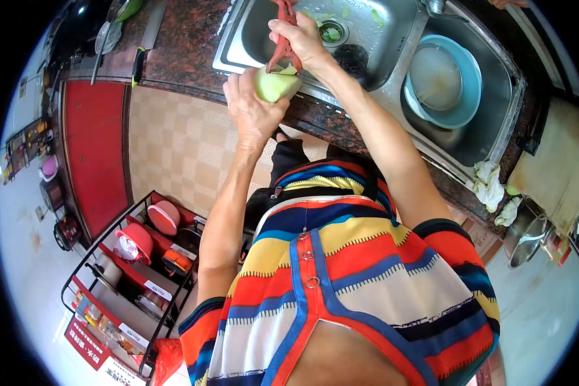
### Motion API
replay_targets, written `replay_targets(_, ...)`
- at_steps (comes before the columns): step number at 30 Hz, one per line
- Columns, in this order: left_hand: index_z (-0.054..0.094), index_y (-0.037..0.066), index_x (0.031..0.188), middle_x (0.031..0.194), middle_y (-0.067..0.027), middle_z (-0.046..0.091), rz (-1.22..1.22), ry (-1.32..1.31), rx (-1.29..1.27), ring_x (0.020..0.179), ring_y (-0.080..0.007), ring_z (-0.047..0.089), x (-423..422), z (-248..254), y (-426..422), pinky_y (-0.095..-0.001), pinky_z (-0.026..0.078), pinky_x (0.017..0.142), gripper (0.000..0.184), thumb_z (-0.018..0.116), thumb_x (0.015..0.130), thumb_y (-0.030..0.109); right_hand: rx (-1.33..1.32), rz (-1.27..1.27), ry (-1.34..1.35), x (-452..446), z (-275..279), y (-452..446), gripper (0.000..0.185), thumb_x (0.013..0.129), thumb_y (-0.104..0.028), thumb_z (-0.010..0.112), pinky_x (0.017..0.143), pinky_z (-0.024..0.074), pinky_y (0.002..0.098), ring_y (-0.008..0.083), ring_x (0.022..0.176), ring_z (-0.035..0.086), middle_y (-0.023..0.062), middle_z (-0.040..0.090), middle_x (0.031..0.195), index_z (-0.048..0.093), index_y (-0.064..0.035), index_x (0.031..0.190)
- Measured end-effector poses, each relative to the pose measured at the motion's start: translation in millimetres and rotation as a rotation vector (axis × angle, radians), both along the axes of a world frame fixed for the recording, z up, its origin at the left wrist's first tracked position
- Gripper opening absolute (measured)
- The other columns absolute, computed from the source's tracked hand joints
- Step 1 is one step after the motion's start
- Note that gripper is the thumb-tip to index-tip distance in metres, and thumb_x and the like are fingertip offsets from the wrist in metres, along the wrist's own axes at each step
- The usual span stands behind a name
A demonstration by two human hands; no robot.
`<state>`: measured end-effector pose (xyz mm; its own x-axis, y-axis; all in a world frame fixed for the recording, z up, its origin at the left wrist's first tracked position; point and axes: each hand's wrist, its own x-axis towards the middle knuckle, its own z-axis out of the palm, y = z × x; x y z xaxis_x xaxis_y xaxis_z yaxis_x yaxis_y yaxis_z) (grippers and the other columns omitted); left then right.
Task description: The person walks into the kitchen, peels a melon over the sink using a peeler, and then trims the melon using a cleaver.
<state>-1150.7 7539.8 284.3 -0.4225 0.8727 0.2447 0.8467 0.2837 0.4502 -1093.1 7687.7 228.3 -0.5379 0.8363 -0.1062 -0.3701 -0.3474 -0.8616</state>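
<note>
My left hand (249, 108) is wrapped around a pale green, partly peeled vegetable (271, 86) at the sink's near edge; its exact kind is unclear. In my right hand (304, 46) is a red peeler (283, 53), its head resting against the top of the vegetable. A thin strip of green peel (289, 69) curls up beside the peeler head. Behind both hands lies the left basin of the steel sink (392, 29), with bits of green peel (377, 18) on its floor. More green scraps (330, 33) sit in the drain, and a dark scouring pad (352, 60) is nearby.
A light blue basin (475, 83) stands in the right sink bowl, under the faucet (436, 6). A knife (139, 64) lies on the dark counter (180, 45) to the left. White cloths (488, 185) hang at the right edge. A black rack (116, 225) stands lower left.
</note>
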Motion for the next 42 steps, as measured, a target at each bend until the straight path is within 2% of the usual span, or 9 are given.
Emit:
replay_targets(9, 0.057, -0.001, 0.103, 0.094, -0.0165, 0.052, 0.1, -0.084, -0.002, 0.093, -0.0345, 0.049, 2, 2, 7, -0.0423, 0.043, 0.083, 0.053, 0.074, 0.056, 0.017, -0.007, -0.085, -0.189, -14, -13, 16, 0.022, 0.077, -0.019, 0.066, 0.052, 0.0467, 0.0301, 0.0156, 0.054, 0.055, 0.0066, 0.06, 0.068, 0.054, -0.0012, 0.083)
replay_targets(11, 0.056, -0.001, 0.106, 0.094, -0.0158, 0.05, 0.093, -0.073, -0.035, 0.095, -0.0329, 0.048, 8, 7, 1, -0.0423, 0.043, 0.084, 0.056, 0.074, 0.056, 0.016, 0.549, -0.299, -0.683, -4, -11, 26, 0.032, 0.075, -0.021, 0.067, 0.056, 0.0495, 0.0354, 0.0217, 0.055, 0.058, 0.0106, 0.062, 0.073, 0.051, -0.0002, 0.093)
replay_targets(12, 0.055, -0.001, 0.105, 0.095, -0.0157, 0.049, 0.067, -0.057, -0.032, 0.094, -0.0329, 0.047, 11, 6, -8, -0.0427, 0.043, 0.081, 0.057, 0.076, 0.055, 0.017, 0.446, -0.075, -0.767, 9, -24, 36, 0.04, 0.073, -0.024, 0.068, 0.062, 0.0514, 0.0395, 0.0271, 0.06, 0.062, 0.0145, 0.063, 0.08, 0.046, -0.0002, 0.098)
replay_targets(13, 0.054, 0.0, 0.104, 0.095, -0.0157, 0.047, 0.032, -0.035, -0.027, 0.093, -0.0329, 0.047, 7, 3, -12, -0.0431, 0.044, 0.079, 0.058, 0.078, 0.054, 0.018, 0.522, -0.18, -0.787, 21, -62, 47, 0.037, 0.074, -0.021, 0.067, 0.063, 0.0527, 0.0369, 0.0254, 0.064, 0.064, 0.0152, 0.064, 0.081, 0.045, -0.0005, 0.095)
replay_targets(15, 0.052, -0.002, 0.105, 0.094, -0.0154, 0.044, 0.253, -0.246, -0.041, 0.091, -0.0315, 0.044, -9, -14, -15, -0.0426, 0.043, 0.082, 0.058, 0.074, 0.054, 0.014, 0.308, -0.365, -0.793, 46, -59, 48, 0.034, 0.076, -0.017, 0.064, 0.062, 0.0538, 0.0362, 0.0236, 0.065, 0.065, 0.0126, 0.062, 0.078, 0.043, 0.0, 0.096)
replay_targets(18, 0.052, -0.003, 0.104, 0.094, -0.0161, 0.045, 0.089, -0.134, -0.022, 0.092, -0.0323, 0.044, -6, 0, -16, -0.043, 0.042, 0.081, 0.056, 0.072, 0.054, 0.013, 0.151, -0.444, -0.769, 52, -60, 50, 0.028, 0.077, -0.013, 0.064, 0.055, 0.0537, 0.0335, 0.0214, 0.059, 0.064, 0.0119, 0.063, 0.078, 0.045, 0.0001, 0.093)
replay_targets(20, 0.053, -0.002, 0.102, 0.094, -0.0162, 0.047, 0.09, -0.11, 0.001, 0.092, -0.034, 0.046, -4, 0, -14, -0.0439, 0.041, 0.081, 0.054, 0.072, 0.054, 0.013, -0.084, -0.173, -0.341, 51, -24, 33, 0.023, 0.079, -0.011, 0.064, 0.048, 0.052, 0.0295, 0.0172, 0.054, 0.062, 0.0097, 0.062, 0.075, 0.047, -0.0011, 0.09)
replay_targets(26, 0.053, -0.001, 0.102, 0.091, -0.0167, 0.048, 0.048, -0.108, -0.001, 0.09, -0.0351, 0.046, -3, 3, -6, -0.0439, 0.041, 0.08, 0.054, 0.073, 0.053, 0.012, -0.097, -0.081, -0.023, 8, 31, -17, 0.018, 0.085, -0.014, 0.064, 0.048, 0.0467, 0.0238, 0.0097, 0.057, 0.056, 0.0043, 0.058, 0.069, 0.05, -0.0042, 0.087)
replay_targets(42, 0.055, 0.001, 0.102, 0.093, -0.0155, 0.048, 0.068, -0.06, 0.012, 0.089, -0.0341, 0.047, 4, -2, 5, -0.0436, 0.042, 0.078, 0.055, 0.074, 0.052, 0.011, -0.147, 0.077, -0.154, -6, -26, 17, 0.023, 0.081, -0.021, 0.066, 0.049, 0.0492, 0.0271, 0.0127, 0.057, 0.056, 0.0052, 0.058, 0.072, 0.051, -0.0037, 0.083)
